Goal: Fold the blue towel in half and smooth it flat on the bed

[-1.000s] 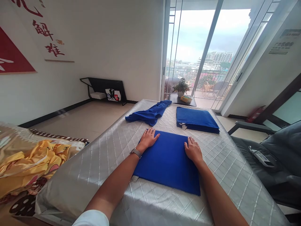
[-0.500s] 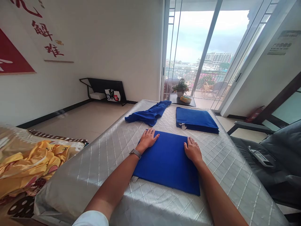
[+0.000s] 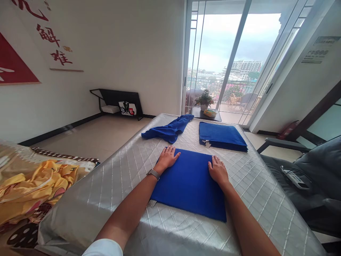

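A folded blue towel [image 3: 190,183] lies flat on a silver quilted mattress [image 3: 112,188] in front of me. My left hand [image 3: 167,158] rests palm down on the towel's far left corner, fingers spread. My right hand [image 3: 217,170] lies flat on the far right part of the same towel, fingers stretched out. Beyond them, a stack of folded blue towels [image 3: 221,136] sits at the far right of the mattress. A crumpled blue towel [image 3: 167,129] lies at the far left.
A yellow patterned blanket [image 3: 34,181] lies at the left. A grey chair [image 3: 314,177] with a remote control [image 3: 295,177] stands to the right. Past the mattress is a small table with a potted plant [image 3: 205,99] before glass balcony doors. A black shelf [image 3: 117,101] stands by the wall.
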Motion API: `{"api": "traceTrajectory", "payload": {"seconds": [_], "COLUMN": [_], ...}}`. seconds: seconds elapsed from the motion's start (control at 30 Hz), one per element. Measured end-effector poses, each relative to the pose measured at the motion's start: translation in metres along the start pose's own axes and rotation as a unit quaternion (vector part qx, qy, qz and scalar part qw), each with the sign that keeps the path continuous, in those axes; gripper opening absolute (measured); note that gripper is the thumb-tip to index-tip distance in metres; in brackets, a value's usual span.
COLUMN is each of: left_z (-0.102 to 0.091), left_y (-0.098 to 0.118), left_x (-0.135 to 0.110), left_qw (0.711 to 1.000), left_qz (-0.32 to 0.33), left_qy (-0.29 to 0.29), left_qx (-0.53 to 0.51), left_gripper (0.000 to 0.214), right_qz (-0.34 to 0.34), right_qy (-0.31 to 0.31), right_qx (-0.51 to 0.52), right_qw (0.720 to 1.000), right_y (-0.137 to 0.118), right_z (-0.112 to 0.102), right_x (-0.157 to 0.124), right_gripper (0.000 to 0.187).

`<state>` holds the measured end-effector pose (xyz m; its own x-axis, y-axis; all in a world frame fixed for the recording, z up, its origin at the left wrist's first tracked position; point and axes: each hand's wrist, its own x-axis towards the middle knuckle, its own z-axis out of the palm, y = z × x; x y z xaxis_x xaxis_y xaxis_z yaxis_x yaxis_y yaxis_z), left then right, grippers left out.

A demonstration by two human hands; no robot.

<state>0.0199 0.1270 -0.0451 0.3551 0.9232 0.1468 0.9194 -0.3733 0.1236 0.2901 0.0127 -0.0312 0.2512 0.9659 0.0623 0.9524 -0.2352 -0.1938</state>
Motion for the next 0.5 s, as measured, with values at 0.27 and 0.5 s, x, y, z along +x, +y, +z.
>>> {"api": "traceTrajectory", "payload": {"seconds": [0.27,0.5], "left_z": [0.0001,0.0007], "left_y": [-0.0004,0.0], "left_x": [0.0005,-0.0004], "left_qw": [1.0,1.0], "left_qz": [-0.002,0.0], "left_qy": [-0.002,0.002], "left_qx": [-0.006,0.001], "left_gripper": [0.073,0.073], "right_qz": [0.004,0.001], "right_qy": [-0.005,-0.01], "right_qx": [0.004,-0.002], "right_qw": [1.0,1.0], "right_y": [0.0003,0.0003], "right_z": [-0.0002,0.0006], "right_x": [-0.0001,0.0009], "right_gripper": [0.063,0.063]}}
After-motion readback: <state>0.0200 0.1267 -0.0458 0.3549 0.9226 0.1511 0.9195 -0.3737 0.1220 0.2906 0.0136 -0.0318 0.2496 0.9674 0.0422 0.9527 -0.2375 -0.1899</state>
